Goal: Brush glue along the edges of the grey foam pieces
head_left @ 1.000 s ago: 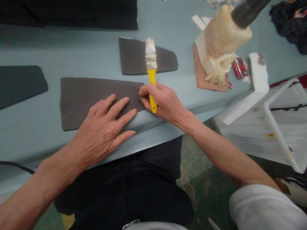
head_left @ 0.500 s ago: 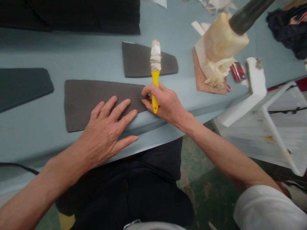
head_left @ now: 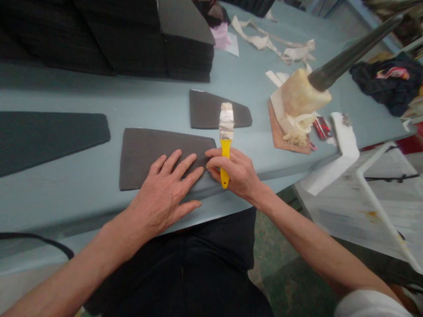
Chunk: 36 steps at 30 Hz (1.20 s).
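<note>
A dark grey tapered panel (head_left: 148, 152) lies on the table, its narrow end to the right. My left hand (head_left: 168, 189) rests flat on its near part, fingers spread. My right hand (head_left: 236, 171) is closed around a paintbrush (head_left: 226, 156) with a yellow handle; the whitish, caked bristle end points away from me. The fingertips of that hand are at the panel's narrow end. Beyond the brush lies a smaller grey tapered piece (head_left: 206, 110), partly hidden by the bristles. A darker tapered panel (head_left: 49, 136) is at the left.
Tall black stacks (head_left: 132, 39) stand at the back left. To the right, a glue-crusted container (head_left: 297, 101) with a dark handle sits on a brown board (head_left: 276, 132). Near it are a red box (head_left: 321, 127) and a white strip (head_left: 345, 136). A white frame (head_left: 383, 198) stands beside the table.
The view has shifted, so the table things appear lower and mostly further right, with more of the black stacks showing. Both hands keep about the same pose at the panel.
</note>
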### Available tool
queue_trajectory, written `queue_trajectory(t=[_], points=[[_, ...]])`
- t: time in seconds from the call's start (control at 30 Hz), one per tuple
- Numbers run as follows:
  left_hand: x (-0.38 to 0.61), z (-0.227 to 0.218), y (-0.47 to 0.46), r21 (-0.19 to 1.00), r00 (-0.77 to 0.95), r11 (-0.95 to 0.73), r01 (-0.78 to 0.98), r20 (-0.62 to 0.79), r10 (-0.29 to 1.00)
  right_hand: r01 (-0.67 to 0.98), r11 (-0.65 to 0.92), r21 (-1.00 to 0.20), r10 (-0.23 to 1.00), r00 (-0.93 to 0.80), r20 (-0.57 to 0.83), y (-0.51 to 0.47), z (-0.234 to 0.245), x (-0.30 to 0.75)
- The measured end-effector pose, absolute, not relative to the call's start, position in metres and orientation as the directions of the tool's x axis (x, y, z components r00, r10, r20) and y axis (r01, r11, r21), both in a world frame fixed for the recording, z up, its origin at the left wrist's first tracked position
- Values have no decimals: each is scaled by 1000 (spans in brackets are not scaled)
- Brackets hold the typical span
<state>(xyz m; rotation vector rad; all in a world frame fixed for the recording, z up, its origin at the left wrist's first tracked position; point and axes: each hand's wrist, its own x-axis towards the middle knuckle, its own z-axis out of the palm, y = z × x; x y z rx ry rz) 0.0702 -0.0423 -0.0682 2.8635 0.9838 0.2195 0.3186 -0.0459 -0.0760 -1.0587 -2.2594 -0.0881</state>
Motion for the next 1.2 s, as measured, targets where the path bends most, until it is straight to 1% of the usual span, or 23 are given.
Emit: queue_trajectory(t=[0.07,0.23,0.47,0.63,0.73,1.03,1.2], points=[[70,-69,-42,152,778,-783,603,103,620,711,674,-200,677,-487,551,-45,-78,314],[70,-71,-43,161,780,-786,597,110,616,719,633,-286,744,-464,480,-42,-86,307],[68,-73,-46,132,767,-785,606,166,620,735,624,-266,752,-471,462,-45,-83,305],[59,-72,-39,129,674,-686,716,128,728,737,622,-265,751,-466,467,-44,-82,305],[45,-75,-31,129,611,-624,771,131,781,744,612,-269,760,-457,463,-44,-82,305],[25,-78,-14,175,478,-496,850,139,867,731,619,-289,749,-438,496,-43,-79,303],[27,-76,-16,195,467,-491,849,158,870,759,600,-251,755,-435,490,-39,-74,301]])
